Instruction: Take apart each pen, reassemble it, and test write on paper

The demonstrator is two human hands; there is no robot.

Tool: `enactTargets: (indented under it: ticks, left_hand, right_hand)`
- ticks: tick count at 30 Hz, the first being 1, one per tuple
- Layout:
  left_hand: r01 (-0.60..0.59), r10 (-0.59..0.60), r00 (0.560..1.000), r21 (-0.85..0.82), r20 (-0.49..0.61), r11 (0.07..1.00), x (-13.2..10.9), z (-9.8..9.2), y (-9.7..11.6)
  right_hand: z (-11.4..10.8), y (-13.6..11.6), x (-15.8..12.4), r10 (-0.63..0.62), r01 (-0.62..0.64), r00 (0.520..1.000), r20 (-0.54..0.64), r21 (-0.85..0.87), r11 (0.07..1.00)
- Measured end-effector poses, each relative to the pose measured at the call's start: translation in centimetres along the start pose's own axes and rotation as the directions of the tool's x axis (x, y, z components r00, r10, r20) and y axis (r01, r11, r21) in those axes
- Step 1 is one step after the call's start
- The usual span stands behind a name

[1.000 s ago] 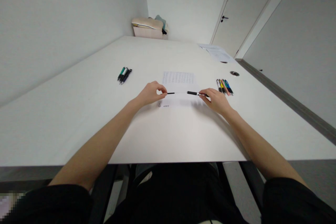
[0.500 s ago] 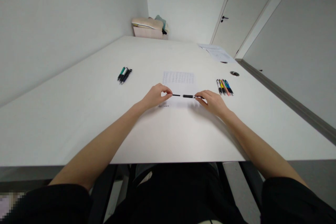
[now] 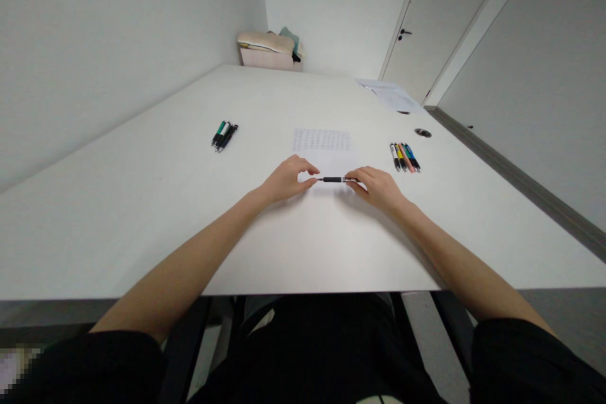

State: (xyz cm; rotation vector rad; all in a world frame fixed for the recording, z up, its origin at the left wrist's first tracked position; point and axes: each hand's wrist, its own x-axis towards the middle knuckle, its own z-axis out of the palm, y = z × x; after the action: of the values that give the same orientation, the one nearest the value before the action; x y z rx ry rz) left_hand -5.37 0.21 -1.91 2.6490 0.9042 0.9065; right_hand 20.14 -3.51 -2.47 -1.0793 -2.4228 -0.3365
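My right hand (image 3: pixel 376 186) pinches the rear of a pen barrel (image 3: pixel 332 180) with a black grip, held level above the paper. A thin dark refill (image 3: pixel 320 180) sticks a short way out of the barrel's left end. My left hand (image 3: pixel 292 180) is at that end, thumb and index finger slightly apart, with the thumb tip at or touching the refill's tip. A printed sheet (image 3: pixel 322 140) with rows of small text lies under and behind the hands, partly covered by them.
A group of dark, green and white pens (image 3: pixel 225 136) lies to the left. On the right, several coloured pens (image 3: pixel 405 157) lie side by side. More papers (image 3: pixel 392 95) and a round desk grommet (image 3: pixel 423 132) are farther back, and a pink box (image 3: pixel 266 58) with cloth stands at the far end.
The refill has slid into the barrel, from a long exposed length to a short tip. My left hand has moved right and its fingers have parted; the pen has shifted slightly left and nearer.
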Motion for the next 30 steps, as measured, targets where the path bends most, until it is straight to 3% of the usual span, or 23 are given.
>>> enactTargets:
  ticks: [30]
  left_hand:
    - [-0.018,0.018,1.000,0.079,0.002,0.997,0.0,0.0,0.4]
  right_hand:
    - [0.2,-0.2,0.0,-0.025,0.026,0.999,-0.037,0.006,1.000]
